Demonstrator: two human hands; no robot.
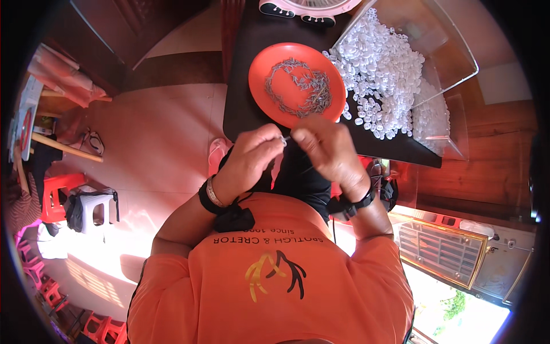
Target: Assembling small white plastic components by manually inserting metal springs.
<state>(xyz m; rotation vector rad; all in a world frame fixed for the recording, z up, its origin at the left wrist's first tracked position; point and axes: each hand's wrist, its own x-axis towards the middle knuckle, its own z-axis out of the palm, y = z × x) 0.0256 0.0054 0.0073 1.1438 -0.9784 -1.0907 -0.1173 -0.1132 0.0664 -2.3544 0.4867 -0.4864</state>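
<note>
In front of my body, close to the table's near edge, my two hands meet. My left hand (247, 159) is closed in a pinch on a small clear plastic piece (284, 141). Fingers curled, my right hand (331, 150) pinches beside that piece; a tiny dark bit shows at its fingertips, too small to name. Just beyond the hands lies a round orange plate (259, 80), bearing many small grey metal pins or screws (319, 94). To its right spreads a large heap of small clear oval plastic pieces (381, 74), some loose near the plate.
The dark table (243, 112) carries a clear plastic bin (458, 80) on its side around the heap. A pink fan (326, 7) stands at the far edge. Red stools (60, 195) and a white stool (94, 206) are at left on the tiled floor.
</note>
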